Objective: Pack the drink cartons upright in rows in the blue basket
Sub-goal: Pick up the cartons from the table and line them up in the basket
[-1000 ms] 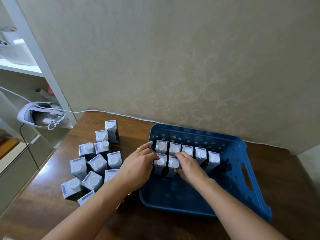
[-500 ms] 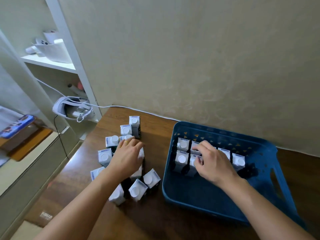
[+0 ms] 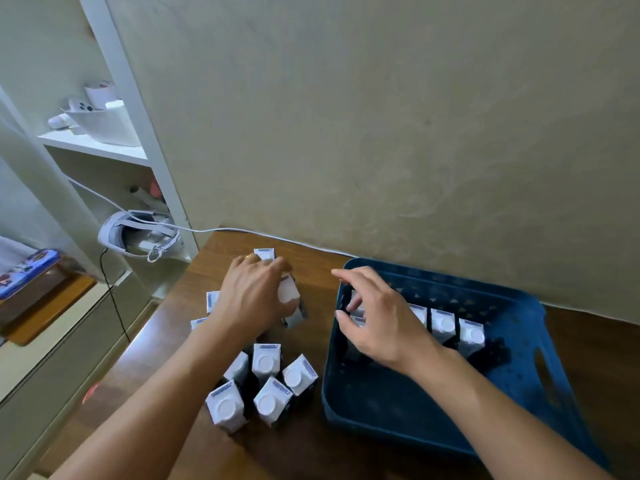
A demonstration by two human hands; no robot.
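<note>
The blue basket (image 3: 519, 382) sits on the wooden table at the right. Several white-topped drink cartons (image 3: 443, 323) stand upright in a row along its far side; my right hand hides the ones at the left. My right hand (image 3: 377, 320) hovers over the basket's left end with fingers spread, holding nothing. Left of the basket, my left hand (image 3: 252, 299) is closed around one drink carton (image 3: 289, 294), tilted and lifted out of the pile. Several loose cartons (image 3: 266, 362) stand on the table in front of that hand.
A wall runs right behind the basket. A white cable (image 3: 221, 231) lies along the table's back edge to a white headset (image 3: 138, 237) on a shelf unit at the left. The table's left edge drops off beside the loose cartons.
My left hand has closed on a carton from the pile and tipped it up. My right hand has lifted off the cartons in the basket and moved toward the basket's left rim.
</note>
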